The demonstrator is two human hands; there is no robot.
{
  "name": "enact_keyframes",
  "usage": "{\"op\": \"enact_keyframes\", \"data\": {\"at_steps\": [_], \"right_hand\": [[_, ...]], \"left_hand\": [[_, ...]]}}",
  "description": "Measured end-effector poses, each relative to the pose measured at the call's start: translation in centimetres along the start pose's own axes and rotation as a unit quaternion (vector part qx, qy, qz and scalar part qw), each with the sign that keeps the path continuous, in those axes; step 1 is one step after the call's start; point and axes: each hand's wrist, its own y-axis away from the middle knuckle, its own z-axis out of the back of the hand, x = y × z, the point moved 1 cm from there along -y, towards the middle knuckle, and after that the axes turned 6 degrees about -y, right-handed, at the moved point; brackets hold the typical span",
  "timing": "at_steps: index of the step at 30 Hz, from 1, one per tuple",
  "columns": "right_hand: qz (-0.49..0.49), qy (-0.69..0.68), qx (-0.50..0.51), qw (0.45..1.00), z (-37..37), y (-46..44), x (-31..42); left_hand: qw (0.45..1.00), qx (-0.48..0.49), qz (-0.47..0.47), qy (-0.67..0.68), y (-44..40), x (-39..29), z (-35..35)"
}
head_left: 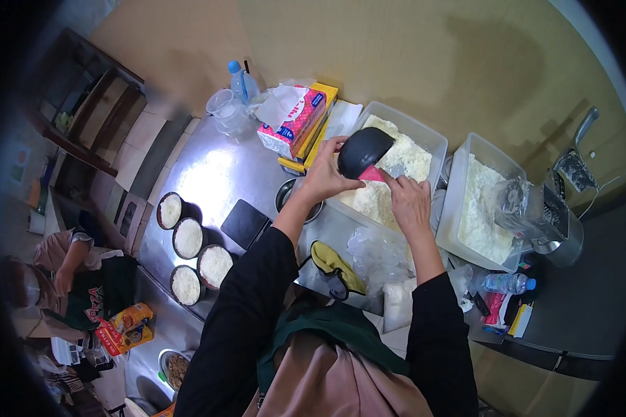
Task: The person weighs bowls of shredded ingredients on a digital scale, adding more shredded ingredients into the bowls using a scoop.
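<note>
My left hand (325,174) is closed on the rim of a round black bowl or pan (363,151), which is tilted on its side. Beneath it stands a clear plastic bin (435,136) of pale, crumbly food (409,156). My right hand (409,200) grips a pink scraper (374,174) against the lower edge of the black vessel. The scraper is partly hidden by my fingers. Several black round pans (189,238) filled with white shreds stand on the steel table (209,167) at left, near a flat black device (245,224), perhaps a scale.
A second bin (469,156) of white shreds stands at right, beside a grating machine (546,212). Tissues (299,115), a metal bowl (289,191), a yellow-and-grey cloth item (335,267) and a water bottle (509,283) lie around. Another person (83,278) is at far left.
</note>
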Motion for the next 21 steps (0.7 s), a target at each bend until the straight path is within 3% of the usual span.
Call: {"op": "enact_keyframes", "data": {"at_steps": [4, 9, 16, 18, 21], "right_hand": [[0.013, 0.026, 0.034, 0.999, 1.5, 1.1, -1.0], [0.022, -0.014, -0.031, 0.999, 1.7, -0.4, 0.0], [-0.013, 0.017, 0.006, 1.0, 1.8, 0.5, -1.2], [-0.058, 0.014, -0.082, 0.995, 1.8, -0.9, -1.7], [-0.031, 0.016, -0.041, 0.999, -0.4, 0.3, -1.4]], "left_hand": [[0.998, -0.004, 0.01, 0.055, 0.3, 1.6, 0.3], [0.999, -0.002, 0.008, 0.042, 0.5, 0.7, -0.5], [0.999, -0.016, -0.012, -0.027, 0.7, 0.1, 1.0], [0.999, 0.002, -0.022, -0.037, 0.6, -0.5, 0.4], [0.999, -0.029, -0.011, -0.037, 0.5, -1.2, 0.1]]}}
